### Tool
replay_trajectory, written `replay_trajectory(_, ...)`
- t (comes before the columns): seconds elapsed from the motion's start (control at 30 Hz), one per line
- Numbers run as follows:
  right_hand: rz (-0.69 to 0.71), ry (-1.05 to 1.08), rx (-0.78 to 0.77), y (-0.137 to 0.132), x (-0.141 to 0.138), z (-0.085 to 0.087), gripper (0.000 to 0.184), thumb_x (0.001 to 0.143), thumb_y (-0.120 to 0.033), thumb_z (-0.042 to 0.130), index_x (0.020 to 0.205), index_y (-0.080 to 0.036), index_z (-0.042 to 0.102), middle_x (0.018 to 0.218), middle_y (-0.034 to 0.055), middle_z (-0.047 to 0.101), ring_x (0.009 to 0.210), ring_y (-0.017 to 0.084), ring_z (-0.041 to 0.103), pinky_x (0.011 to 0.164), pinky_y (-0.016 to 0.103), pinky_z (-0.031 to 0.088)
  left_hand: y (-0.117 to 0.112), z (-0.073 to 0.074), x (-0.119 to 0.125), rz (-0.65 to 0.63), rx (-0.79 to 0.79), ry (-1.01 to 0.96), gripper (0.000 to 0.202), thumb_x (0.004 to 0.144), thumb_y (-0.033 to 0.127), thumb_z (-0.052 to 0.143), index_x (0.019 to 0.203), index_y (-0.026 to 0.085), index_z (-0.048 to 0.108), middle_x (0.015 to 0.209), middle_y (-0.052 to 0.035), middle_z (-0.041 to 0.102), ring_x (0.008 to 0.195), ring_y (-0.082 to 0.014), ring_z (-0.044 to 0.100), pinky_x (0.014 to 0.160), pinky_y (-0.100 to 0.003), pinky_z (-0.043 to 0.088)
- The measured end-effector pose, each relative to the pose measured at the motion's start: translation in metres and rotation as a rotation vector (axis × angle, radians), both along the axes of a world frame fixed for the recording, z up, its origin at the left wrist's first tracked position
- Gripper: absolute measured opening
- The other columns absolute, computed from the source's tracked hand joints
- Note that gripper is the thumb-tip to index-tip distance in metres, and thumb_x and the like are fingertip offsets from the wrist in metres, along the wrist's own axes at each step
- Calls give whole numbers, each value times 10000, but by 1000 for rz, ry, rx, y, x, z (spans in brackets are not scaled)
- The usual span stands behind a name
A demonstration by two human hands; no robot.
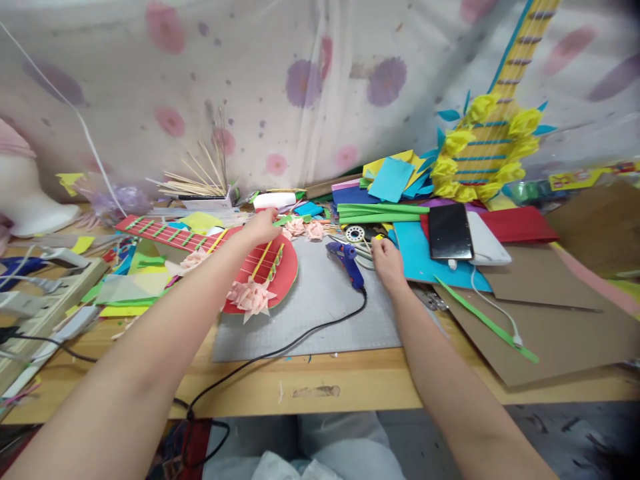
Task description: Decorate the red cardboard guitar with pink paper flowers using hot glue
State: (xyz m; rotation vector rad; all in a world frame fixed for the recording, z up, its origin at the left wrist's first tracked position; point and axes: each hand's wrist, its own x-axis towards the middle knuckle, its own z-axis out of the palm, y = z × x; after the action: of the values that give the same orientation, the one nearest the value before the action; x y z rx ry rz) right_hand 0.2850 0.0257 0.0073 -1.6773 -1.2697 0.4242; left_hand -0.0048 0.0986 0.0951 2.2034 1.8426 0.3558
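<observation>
My left hand (263, 225) reaches across the red paper guitar (287, 270) to its far side, close to a white roll (275, 201) and several pink paper flowers (296, 228). Most of its fingers are hidden behind the hand. My right hand (387, 261) is closed at the right side of the grey cutting mat (310, 327); a bit of yellow shows at its fingertips, too small to name. Just left of it lies a blue hot glue gun (346, 259) with a black cord. A white spool (355, 233) sits behind the glue gun.
A yellow-flowered paper guitar (483, 150) stands at the back right. In front of it lie a black phone (451, 231), coloured sheets and brown cardboard (560, 333). Wooden sticks (200, 180) stand at the back left; a power strip (50, 320) is at the left edge.
</observation>
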Motion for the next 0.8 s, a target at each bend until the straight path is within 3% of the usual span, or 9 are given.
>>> replay_trajectory(0.2, 42, 107, -55, 1, 4, -7, 352, 771, -566, 436, 675, -231, 389, 541, -35, 498, 523, 140, 478, 538, 271, 370, 23, -10, 3, -5, -157, 234, 610, 836, 536, 342, 1264, 110, 420, 1313, -213, 471, 1180, -298, 479, 925, -366, 377)
replay_trajectory(0.43, 108, -47, -45, -3, -3, -4, 455, 814, -603, 316, 572, -222, 373, 507, -20, 441, 550, 143, 441, 549, 267, 333, 34, -13, -16, -25, -136, 289, 622, 836, 601, 230, 1175, 155, 501, 1216, -182, 565, 1101, -278, 547, 871, -345, 408)
replay_trajectory(0.6, 76, -33, -47, -3, -4, -7, 393, 817, -567, 343, 624, -227, 390, 561, -4, 480, 554, 151, 460, 544, 278, 363, 36, -13, -14, 39, -174, 335, 680, 789, 666, 267, 1156, 156, 526, 1220, -201, 561, 1107, -310, 542, 859, -357, 412)
replay_trajectory(0.7, 89, 125, -52, -1, -5, -9, 312, 794, -535, 412, 730, -231, 398, 635, -9, 503, 546, 138, 492, 516, 271, 416, 34, -8, -8, 144, -186, 311, 790, 726, 732, 321, 1211, 125, 465, 1230, -231, 543, 1115, -332, 534, 853, -372, 414)
replay_trajectory(0.8, 119, 288, -13, -1, -9, -7, 334, 763, -555, 461, 828, -233, 396, 712, -14, 513, 581, 126, 531, 520, 265, 470, 31, -5, -1, 161, -164, 282, 817, 681, 730, 417, 1234, 128, 418, 1231, -224, 541, 1109, -332, 536, 848, -371, 418)
